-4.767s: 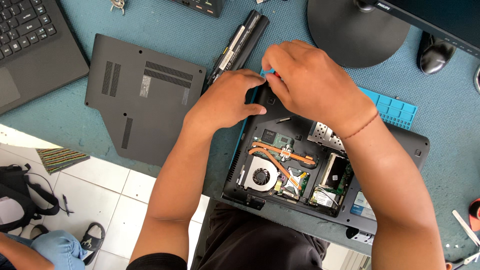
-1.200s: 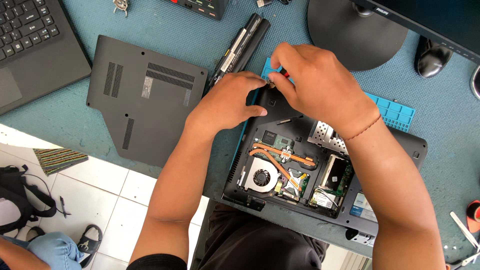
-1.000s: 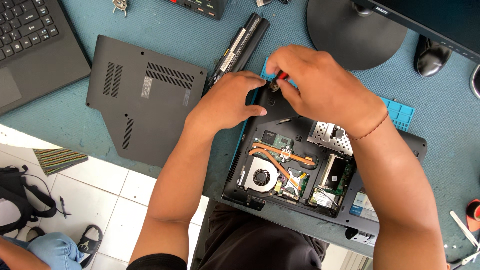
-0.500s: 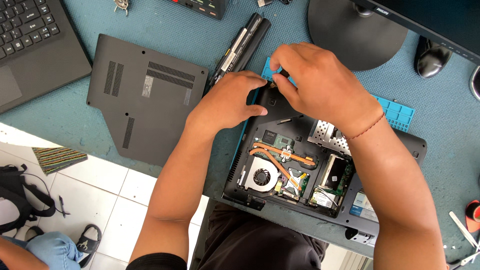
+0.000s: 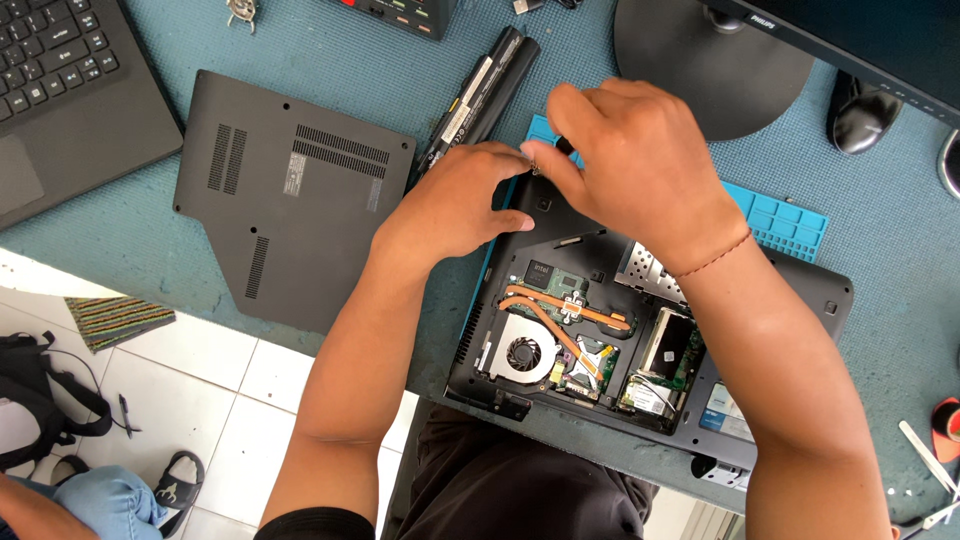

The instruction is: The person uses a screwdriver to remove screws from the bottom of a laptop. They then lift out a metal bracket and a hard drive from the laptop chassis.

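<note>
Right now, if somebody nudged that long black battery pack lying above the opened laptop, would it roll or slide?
The battery pack looks like a long rigid bar with a rounded edge, so it might rock but probably slides more than it rolls. The teal mat under it looks textured, which likely slows it. It appears dense for its size, so a light nudge may barely shift it.

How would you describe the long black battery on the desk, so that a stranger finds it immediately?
Start at the opened laptop with its fan and copper pipes exposed, in front of the person. Just beyond the left hand, between the removed bottom cover and the round monitor base, lies the battery. It is the only long, narrow black bar, lying diagonally.
</note>
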